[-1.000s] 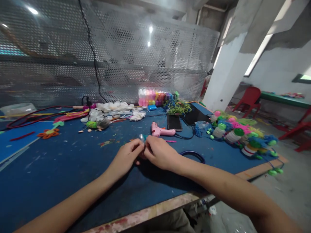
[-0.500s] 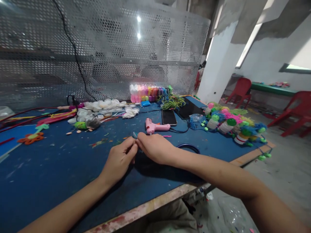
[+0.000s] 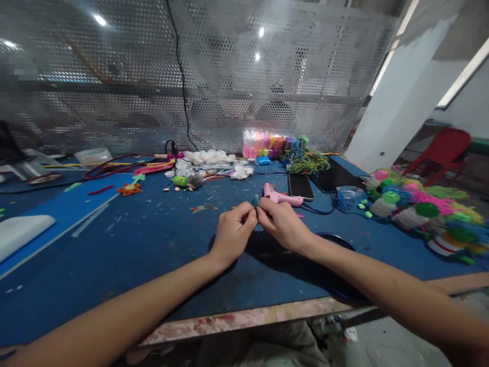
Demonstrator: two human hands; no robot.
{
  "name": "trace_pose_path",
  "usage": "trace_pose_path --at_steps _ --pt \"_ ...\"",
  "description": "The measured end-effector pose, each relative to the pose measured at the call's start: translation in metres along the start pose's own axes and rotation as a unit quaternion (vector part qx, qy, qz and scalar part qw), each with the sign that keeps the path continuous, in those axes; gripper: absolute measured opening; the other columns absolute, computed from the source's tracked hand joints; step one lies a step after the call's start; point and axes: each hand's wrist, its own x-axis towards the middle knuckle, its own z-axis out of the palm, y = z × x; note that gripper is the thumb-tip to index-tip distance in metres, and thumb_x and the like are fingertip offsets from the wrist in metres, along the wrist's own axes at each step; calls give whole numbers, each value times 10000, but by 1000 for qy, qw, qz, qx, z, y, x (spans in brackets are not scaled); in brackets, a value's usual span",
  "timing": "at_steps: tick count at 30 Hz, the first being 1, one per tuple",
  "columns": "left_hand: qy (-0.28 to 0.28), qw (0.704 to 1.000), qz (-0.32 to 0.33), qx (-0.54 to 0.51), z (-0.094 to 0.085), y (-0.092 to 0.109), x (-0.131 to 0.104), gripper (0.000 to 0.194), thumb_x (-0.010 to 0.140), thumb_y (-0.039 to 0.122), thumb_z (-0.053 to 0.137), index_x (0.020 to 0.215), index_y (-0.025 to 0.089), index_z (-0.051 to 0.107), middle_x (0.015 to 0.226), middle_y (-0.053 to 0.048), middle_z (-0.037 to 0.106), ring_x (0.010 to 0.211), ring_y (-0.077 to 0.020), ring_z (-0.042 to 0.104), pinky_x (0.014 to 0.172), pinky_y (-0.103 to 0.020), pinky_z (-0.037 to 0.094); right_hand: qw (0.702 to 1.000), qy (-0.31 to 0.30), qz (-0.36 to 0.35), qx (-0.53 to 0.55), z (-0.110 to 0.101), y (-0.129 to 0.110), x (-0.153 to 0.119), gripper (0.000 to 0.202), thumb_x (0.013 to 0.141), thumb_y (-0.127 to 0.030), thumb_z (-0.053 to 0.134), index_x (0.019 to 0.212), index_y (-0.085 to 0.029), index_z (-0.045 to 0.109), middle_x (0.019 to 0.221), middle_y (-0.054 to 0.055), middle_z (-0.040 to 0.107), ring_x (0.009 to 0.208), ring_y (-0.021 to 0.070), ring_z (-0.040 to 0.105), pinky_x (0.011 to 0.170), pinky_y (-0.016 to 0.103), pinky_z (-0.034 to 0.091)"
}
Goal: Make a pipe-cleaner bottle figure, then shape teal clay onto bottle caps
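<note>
Both hands meet above the middle of the blue table (image 3: 153,255), fingertips pinched together. Between them pokes up a small bluish piece (image 3: 254,200), too small to name. My left hand (image 3: 234,232) is closed on its lower left side, and my right hand (image 3: 284,224) is closed on its right. Just behind my right hand lies a pink glue gun (image 3: 282,198), its cord running right. A phone (image 3: 300,186) rests behind the glue gun. Under my right forearm is a dark blue ring-shaped item (image 3: 338,239), partly hidden.
Yarn-topped bottle figures (image 3: 414,214) stand at the right. White pieces (image 3: 206,162), packed colourful clay (image 3: 267,145) and green yarn (image 3: 309,162) line the back. An orange flower (image 3: 129,188) and a white block (image 3: 23,234) are at the left. A perforated screen (image 3: 229,76) rises behind.
The camera view has turned left, so the table items appear further right. Both hands remain together around the small bluish piece.
</note>
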Motion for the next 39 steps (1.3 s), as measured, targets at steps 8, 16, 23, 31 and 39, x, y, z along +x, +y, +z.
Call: trace_pose_path --at_steps 8,16,23,31,39 --pt "74 997 -7 12 -1 -2 6 253 823 279 428 581 208 422 533 58 375 530 -112 376 542 -238 294 1000 18 -18 -2 -1 -9 -4 227 833 -159 404 619 -211 346 513 -71 325 467 83 258 509 237 202" --pt "37 995 45 -86 -16 -10 10 205 798 414 578 781 216 529 766 18 545 711 -141 540 653 -236 439 998 -5 7 68 -16 -10 -5 285 854 -176 396 570 -195 396 502 -46 434 485 89 388 529 223 267" --pt "-117 987 92 -61 -27 -17 13 759 511 421 828 1192 235 546 1197 -80 606 1097 -272 562 983 -360 393 976 -95 -61 186 -19 -7 1 271 847 -218 409 578 -188 395 600 -33 428 596 101 404 580 214 328" --pt "-73 996 58 -16 -22 -14 16 237 693 369 688 860 210 631 854 -4 669 794 -184 602 779 -264 443 999 5 -43 1 -16 -4 0 271 839 -146 430 570 -173 452 607 -13 491 588 107 443 616 234 357" --pt "-133 984 13 -117 -26 -20 19 185 674 290 655 789 194 547 680 55 508 617 -123 481 597 -215 396 970 -2 -241 -35 -25 -2 -6 312 852 -158 471 1151 -188 554 1184 108 598 1066 182 574 895 323 460"
